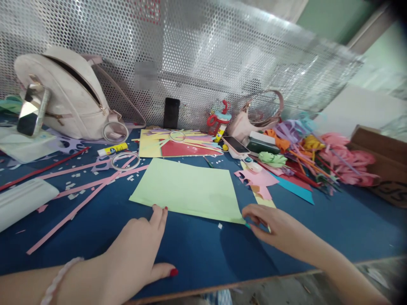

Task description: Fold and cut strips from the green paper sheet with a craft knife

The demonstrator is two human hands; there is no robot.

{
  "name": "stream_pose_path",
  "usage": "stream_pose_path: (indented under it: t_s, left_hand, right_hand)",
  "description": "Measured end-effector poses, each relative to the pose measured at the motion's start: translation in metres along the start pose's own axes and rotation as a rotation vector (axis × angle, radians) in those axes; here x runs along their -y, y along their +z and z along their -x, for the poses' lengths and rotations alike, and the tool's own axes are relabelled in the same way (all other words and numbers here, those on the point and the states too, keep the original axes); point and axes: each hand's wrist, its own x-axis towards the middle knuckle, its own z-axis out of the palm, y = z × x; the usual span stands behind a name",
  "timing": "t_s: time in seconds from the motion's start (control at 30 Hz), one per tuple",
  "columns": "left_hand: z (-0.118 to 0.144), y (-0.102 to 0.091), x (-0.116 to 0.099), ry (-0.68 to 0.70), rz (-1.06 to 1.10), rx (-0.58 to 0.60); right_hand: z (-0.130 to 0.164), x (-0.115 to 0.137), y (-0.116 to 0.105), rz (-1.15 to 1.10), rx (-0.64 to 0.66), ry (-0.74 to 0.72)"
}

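A light green sheet of paper (190, 186) lies flat on the blue table, with a narrow fold-like line along its near edge. The fingertips of my left hand (133, 241) rest on that near edge; its fingers are stretched out and the thumb is spread on the table. At the sheet's near right corner, my right hand (270, 224) has its fingers curled in a pinch. A slim stick with a teal tip (247, 225) shows at its thumb, mostly hidden by the hand; its kind cannot be made out. A small white paper scrap (220, 226) lies just below the sheet.
Pink paper strips (85, 186), tape rolls (125, 161) and a glue stick (112, 149) lie left. Behind are coloured papers (187, 148) and a phone (171, 112). A backpack (70, 93) stands back left; ribbons (346, 152) and a cardboard box (381, 165) are right.
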Motion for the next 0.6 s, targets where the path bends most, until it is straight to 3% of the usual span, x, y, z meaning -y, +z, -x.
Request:
stream_pose_path:
  t_s: [0.17, 0.27, 0.43, 0.6]
  left_hand:
    - [-0.001, 0.005, 0.002, -0.007, -0.035, -0.086]
    - [-0.004, 0.007, 0.002, -0.003, -0.033, -0.104]
    - [-0.005, 0.006, 0.001, -0.023, 0.012, -0.109]
    - [0.000, 0.007, 0.000, -0.229, 0.163, -0.118]
  right_hand:
    - [-0.004, 0.021, 0.018, 0.332, -0.208, -0.328]
    - [-0.012, 0.028, 0.025, 0.520, -0.298, -0.425]
    - [-0.024, 0.032, 0.021, 0.702, -0.351, -0.441]
    - [-0.034, 0.011, 0.003, 0.685, -0.442, -0.322]
